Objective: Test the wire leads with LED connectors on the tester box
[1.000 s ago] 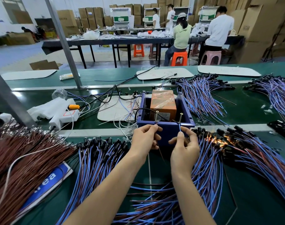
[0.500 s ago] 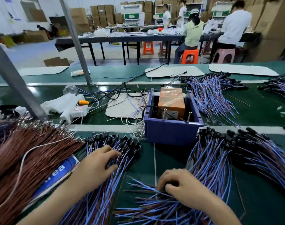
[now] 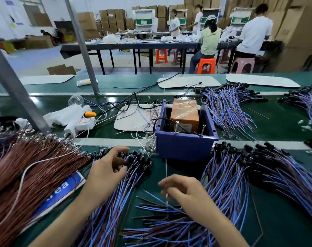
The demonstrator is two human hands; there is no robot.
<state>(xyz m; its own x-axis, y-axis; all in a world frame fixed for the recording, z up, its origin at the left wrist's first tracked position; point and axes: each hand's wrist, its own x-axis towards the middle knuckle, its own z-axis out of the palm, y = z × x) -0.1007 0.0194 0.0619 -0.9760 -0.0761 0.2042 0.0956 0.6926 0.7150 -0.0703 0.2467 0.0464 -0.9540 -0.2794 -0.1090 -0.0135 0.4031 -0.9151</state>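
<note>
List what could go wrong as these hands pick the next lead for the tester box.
1. The blue-and-brown leads with black connectors overlap densely under the left hand; pulling one may drag neighbours along.
2. A similar pile lies right of the blue plastic tester box; tested and untested leads could get mixed.
3. The right hand hovers over crossed loose wire ends; it may catch the wrong lead's end.

Left hand fingers loosely parted, right hand curled downward
</note>
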